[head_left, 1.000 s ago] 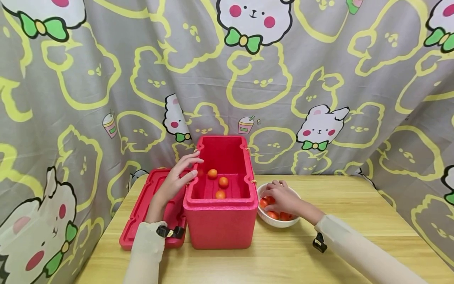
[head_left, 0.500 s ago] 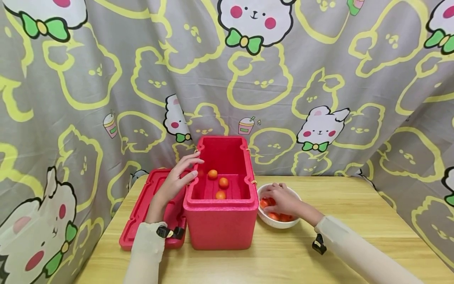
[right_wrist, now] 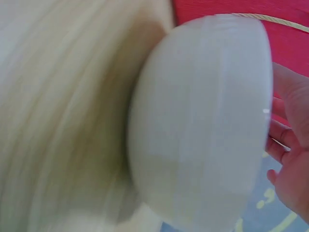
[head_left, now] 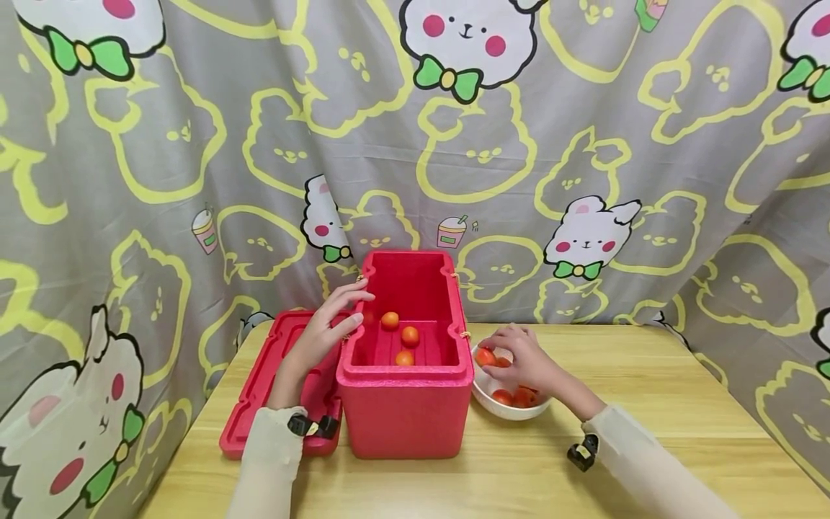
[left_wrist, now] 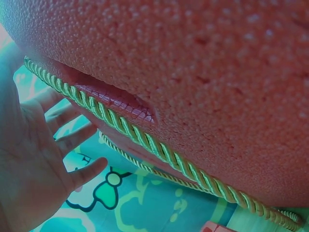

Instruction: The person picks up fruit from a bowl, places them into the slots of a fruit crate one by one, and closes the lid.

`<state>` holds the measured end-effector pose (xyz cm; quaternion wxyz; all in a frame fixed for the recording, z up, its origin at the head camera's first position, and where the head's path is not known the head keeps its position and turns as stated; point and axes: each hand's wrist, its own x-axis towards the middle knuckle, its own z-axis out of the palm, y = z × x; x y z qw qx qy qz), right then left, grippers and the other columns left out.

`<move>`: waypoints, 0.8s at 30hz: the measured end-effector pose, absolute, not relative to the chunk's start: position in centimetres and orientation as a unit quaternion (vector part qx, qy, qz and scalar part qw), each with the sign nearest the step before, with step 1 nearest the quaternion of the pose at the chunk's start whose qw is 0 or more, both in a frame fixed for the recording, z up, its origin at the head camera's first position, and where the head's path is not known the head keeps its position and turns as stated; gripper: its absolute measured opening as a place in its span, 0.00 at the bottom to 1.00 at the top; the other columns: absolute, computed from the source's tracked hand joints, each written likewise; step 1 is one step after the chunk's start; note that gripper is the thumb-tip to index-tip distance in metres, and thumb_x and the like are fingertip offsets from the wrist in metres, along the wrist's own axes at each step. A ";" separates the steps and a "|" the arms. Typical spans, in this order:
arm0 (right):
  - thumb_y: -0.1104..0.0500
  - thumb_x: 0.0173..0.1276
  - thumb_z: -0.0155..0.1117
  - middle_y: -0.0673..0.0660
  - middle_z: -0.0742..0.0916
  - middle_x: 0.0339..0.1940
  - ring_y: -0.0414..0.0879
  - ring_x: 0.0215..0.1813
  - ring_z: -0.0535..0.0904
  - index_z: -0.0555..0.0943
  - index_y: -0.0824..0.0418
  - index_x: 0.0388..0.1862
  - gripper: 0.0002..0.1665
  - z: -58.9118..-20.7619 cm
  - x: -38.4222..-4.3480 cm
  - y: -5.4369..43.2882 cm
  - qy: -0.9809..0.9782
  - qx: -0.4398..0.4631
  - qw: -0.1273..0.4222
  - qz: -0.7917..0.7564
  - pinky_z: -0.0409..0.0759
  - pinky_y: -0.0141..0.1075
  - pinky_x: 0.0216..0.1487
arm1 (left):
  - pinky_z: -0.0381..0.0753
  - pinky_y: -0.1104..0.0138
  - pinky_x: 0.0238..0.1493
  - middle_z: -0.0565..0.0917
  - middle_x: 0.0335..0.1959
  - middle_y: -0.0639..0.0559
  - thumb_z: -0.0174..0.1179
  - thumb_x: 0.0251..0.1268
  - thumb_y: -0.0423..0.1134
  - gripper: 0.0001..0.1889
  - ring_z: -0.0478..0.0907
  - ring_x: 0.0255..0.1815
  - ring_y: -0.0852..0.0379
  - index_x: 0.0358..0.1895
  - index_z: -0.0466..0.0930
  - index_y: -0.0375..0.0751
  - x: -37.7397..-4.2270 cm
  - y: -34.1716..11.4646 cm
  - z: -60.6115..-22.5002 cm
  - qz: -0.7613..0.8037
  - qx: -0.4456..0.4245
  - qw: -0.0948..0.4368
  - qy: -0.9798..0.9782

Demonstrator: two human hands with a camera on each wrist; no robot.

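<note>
In the head view, a red foam box point(head_left: 405, 418) stands uncovered, with small orange tomatoes point(head_left: 410, 336) on its floor. My left hand point(head_left: 322, 339) rests at the box's left rim, fingers extended and slightly spread. The left wrist view shows this hand point(left_wrist: 36, 159) beside the box's side wall point(left_wrist: 217, 82) and its twisted cord point(left_wrist: 120, 125). To the right of the box is a white bowl point(head_left: 512, 413) of red-orange tomatoes point(head_left: 524, 396). Over it my right hand point(head_left: 524, 358) pinches a tomato point(head_left: 485, 357) between thumb and fingers. The right wrist view shows the bowl's outside point(right_wrist: 198, 121), hiding the tomato.
A red lid point(head_left: 262, 404) lies flat on the wooden table point(head_left: 648, 404), left of the box and under my left forearm. A patterned curtain point(head_left: 493, 180) hangs behind the table and at both sides. The bowl stands close to the box's right wall.
My right hand has risen slightly in the bowl, with a tomato now showing between its thumb and fingers. The left hand stays at the box rim.
</note>
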<state>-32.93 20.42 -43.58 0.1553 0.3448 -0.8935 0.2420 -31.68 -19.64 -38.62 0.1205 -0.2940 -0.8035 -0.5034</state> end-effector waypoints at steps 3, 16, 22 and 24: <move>0.60 0.51 0.82 0.52 0.88 0.42 0.47 0.49 0.75 0.88 0.58 0.46 0.21 -42.8 -33.0 20.4 -0.878 0.343 0.196 0.268 0.60 0.52 0.55 | 0.83 0.45 0.60 0.63 0.80 0.53 0.60 0.70 0.42 0.23 0.61 0.78 0.50 0.67 0.75 0.51 -31.7 -19.6 -38.6 -0.505 -0.295 0.121 -0.802; 0.63 0.50 0.82 0.56 0.88 0.42 0.49 0.49 0.73 0.88 0.59 0.48 0.23 -38.5 -33.7 20.3 -0.828 0.330 0.317 0.325 0.56 0.54 0.54 | 0.83 0.47 0.61 0.63 0.79 0.54 0.59 0.71 0.43 0.22 0.61 0.78 0.51 0.67 0.75 0.51 -31.8 -19.6 -39.0 -0.505 -0.296 0.123 -0.801; 0.64 0.49 0.83 0.57 0.88 0.43 0.52 0.51 0.74 0.88 0.59 0.49 0.25 -36.7 -33.8 20.0 -0.812 0.323 0.343 0.344 0.56 0.53 0.55 | 0.82 0.46 0.61 0.63 0.80 0.54 0.60 0.70 0.43 0.23 0.61 0.78 0.50 0.67 0.75 0.51 -31.8 -19.6 -38.9 -0.503 -0.298 0.124 -0.802; 0.64 0.49 0.82 0.57 0.88 0.43 0.52 0.52 0.74 0.88 0.58 0.50 0.25 -36.1 -33.8 19.8 -0.811 0.320 0.349 0.345 0.57 0.54 0.57 | 0.83 0.46 0.61 0.63 0.80 0.54 0.60 0.70 0.43 0.23 0.61 0.78 0.50 0.67 0.75 0.51 -31.8 -19.6 -38.9 -0.502 -0.298 0.124 -0.802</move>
